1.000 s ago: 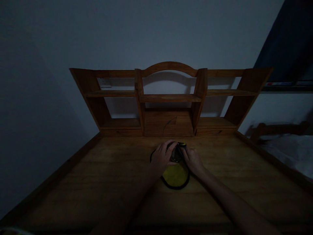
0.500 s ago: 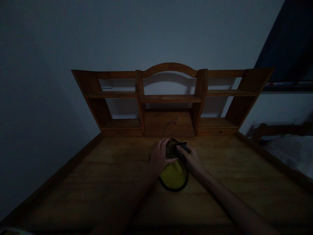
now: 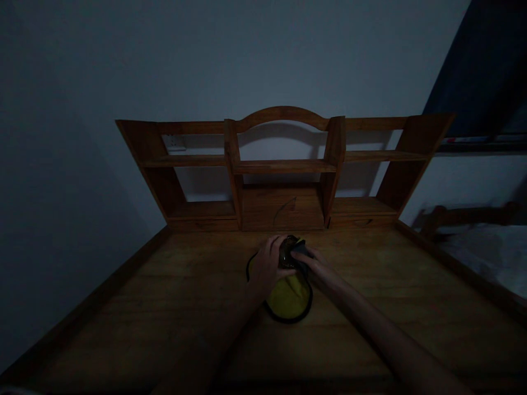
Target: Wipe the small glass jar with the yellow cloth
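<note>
Left hand [image 3: 265, 267] and right hand [image 3: 316, 267] half-hide a dim object [image 3: 288, 252]

In the middle of the frame the cloth [image 3: 288, 299] is bright yellow with a black border. The small object [image 3: 287, 255] just above it is dark, nearly black. The tabletop [image 3: 164, 307] is warm brown wood with streaky grain, and the shelf unit [image 3: 284, 164] behind is the same brown. The wall [image 3: 247, 55] is plain grey-blue. The curtain [image 3: 489, 71] at upper right is deep navy, and the bedding [image 3: 486, 252] at the right edge is white.
</note>
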`<state>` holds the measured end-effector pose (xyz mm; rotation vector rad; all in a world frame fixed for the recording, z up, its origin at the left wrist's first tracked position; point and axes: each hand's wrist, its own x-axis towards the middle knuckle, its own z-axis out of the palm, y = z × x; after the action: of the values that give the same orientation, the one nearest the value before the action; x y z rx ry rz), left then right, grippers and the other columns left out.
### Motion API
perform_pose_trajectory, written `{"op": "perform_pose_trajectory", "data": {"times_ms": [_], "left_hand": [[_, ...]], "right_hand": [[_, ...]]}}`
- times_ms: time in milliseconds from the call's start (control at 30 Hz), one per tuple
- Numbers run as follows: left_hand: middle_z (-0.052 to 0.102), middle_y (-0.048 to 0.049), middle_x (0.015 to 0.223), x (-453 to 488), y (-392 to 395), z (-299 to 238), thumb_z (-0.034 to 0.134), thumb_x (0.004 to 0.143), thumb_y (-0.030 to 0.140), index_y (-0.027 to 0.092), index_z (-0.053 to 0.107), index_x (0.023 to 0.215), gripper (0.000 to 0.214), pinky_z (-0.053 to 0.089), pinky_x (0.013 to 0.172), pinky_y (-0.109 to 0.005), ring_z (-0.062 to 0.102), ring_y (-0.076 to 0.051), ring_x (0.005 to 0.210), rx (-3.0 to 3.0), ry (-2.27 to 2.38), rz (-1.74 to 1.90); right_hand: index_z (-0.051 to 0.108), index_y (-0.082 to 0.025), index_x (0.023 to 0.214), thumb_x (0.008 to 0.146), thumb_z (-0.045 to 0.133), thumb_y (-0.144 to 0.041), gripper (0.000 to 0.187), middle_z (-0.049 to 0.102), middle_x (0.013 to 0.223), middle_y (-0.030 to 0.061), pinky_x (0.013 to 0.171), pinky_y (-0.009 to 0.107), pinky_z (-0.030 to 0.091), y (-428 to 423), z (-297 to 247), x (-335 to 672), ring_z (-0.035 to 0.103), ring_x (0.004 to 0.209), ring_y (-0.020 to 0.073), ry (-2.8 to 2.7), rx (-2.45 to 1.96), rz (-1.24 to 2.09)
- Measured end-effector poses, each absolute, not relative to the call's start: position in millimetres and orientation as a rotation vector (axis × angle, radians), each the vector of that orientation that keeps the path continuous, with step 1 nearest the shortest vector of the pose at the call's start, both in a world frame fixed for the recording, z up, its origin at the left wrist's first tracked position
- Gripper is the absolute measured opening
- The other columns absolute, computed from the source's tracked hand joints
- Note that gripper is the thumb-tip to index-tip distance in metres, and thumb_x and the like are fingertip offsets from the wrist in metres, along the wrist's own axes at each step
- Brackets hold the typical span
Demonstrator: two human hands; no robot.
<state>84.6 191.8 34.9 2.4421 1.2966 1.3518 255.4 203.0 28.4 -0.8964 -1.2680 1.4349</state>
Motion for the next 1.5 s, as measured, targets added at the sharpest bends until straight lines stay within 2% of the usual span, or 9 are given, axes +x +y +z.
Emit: {"op": "perform_pose_trajectory", "data": {"times_ms": [367,533,767,967,1167,1500], "left_hand": [[0.051,-0.0089,0.126,86,184,41,0.082,0.059,0.033,0.022,0.035,0.131,0.087,0.04,0.1,-0.046,0.049,-0.028,0.117,2.407,1.321,1.405],[0.051,-0.009,0.125,86,184,41,0.082,0.058,0.032,0.022,0.036,0.13,0.086,0.041,0.098,-0.047,0.05,-0.029,0.116,2.408,1.251,1.393],[0.049,-0.0104,0.128,85,184,39,0.082,0.06,0.036,0.022,0.034,0.134,0.089,0.039,0.101,-0.049,0.047,-0.03,0.119,2.542,1.207,1.301],[0.049,-0.0107,0.128,84,184,43,0.081,0.062,0.039,0.023,0.031,0.136,0.091,0.041,0.099,-0.048,0.047,-0.03,0.117,2.666,1.193,1.204],[0.049,-0.0104,0.126,84,184,43,0.082,0.06,0.041,0.024,0.032,0.136,0.093,0.043,0.097,-0.048,0.049,-0.03,0.116,2.689,1.192,1.193],[0.048,-0.0105,0.127,85,182,45,0.083,0.059,0.04,0.023,0.032,0.135,0.093,0.041,0.098,-0.048,0.047,-0.03,0.116,2.676,1.201,1.18]], "right_hand": [[0.068,-0.018,0.103,0.074,0.072,-0.036,0.035,0.07,0.101,0.0055,0.092,0.036,0.044,198,36,255,0.063,0.097,0.0239,-1.15,-0.775,1.624],[0.069,-0.018,0.1,0.073,0.072,-0.036,0.033,0.07,0.1,0.0058,0.09,0.036,0.045,197,37,255,0.064,0.095,0.0239,-1.135,-0.78,1.609],[0.07,-0.015,0.092,0.071,0.074,-0.034,0.029,0.071,0.091,0.0061,0.081,0.034,0.047,203,28,257,0.065,0.084,0.0227,-1.142,-0.839,1.517],[0.067,-0.019,0.1,0.073,0.071,-0.038,0.034,0.07,0.099,0.0056,0.085,0.036,0.046,204,26,257,0.062,0.095,0.0252,-1.293,-0.875,1.337],[0.063,-0.024,0.105,0.075,0.07,-0.038,0.034,0.067,0.104,0.0032,0.087,0.035,0.046,199,31,257,0.06,0.099,0.0235,-1.379,-0.853,1.187],[0.067,-0.018,0.098,0.075,0.069,-0.042,0.033,0.068,0.092,0.0046,0.082,0.035,0.047,198,36,258,0.061,0.089,0.0241,-1.429,-0.885,1.173]]}}
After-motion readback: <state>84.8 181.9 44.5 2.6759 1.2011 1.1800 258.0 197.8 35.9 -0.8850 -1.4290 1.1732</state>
